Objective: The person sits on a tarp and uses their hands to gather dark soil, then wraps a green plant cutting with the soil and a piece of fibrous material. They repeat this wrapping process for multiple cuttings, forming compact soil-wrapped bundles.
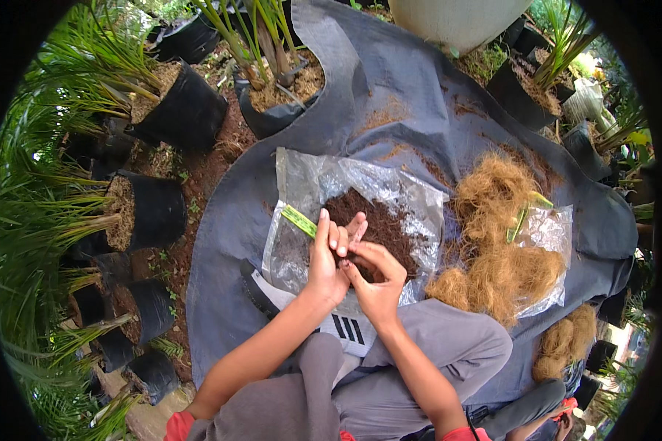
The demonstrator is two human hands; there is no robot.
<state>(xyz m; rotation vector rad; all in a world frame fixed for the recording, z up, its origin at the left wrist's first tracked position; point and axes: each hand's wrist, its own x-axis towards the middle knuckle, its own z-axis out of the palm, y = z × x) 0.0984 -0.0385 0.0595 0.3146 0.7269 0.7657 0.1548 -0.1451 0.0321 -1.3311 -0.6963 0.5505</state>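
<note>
My left hand (331, 259) is closed around a green variegated leaf cutting (299, 220), whose striped end sticks out to the left past the fingers. Close against it, my right hand (376, 275) has its thumb and forefinger pinched near the left palm; whether something small lies between them is hidden. Both hands are over a pile of dark brown potting soil (386, 220) on a clear plastic sheet (303, 165). To the right, tan coconut fibre (491, 264) lies in loose clumps, with another green leaf piece (518, 223) on it beside a clear plastic bag (557, 231).
A dark blue tarp (231, 220) covers the ground. Black grow bags (157, 212) with palm-like plants line the left, and more (521, 93) stand at upper right. A large pale pot (458, 22) is at the top. Another person's hands (560, 421) show at lower right, near fibre bundles (565, 342).
</note>
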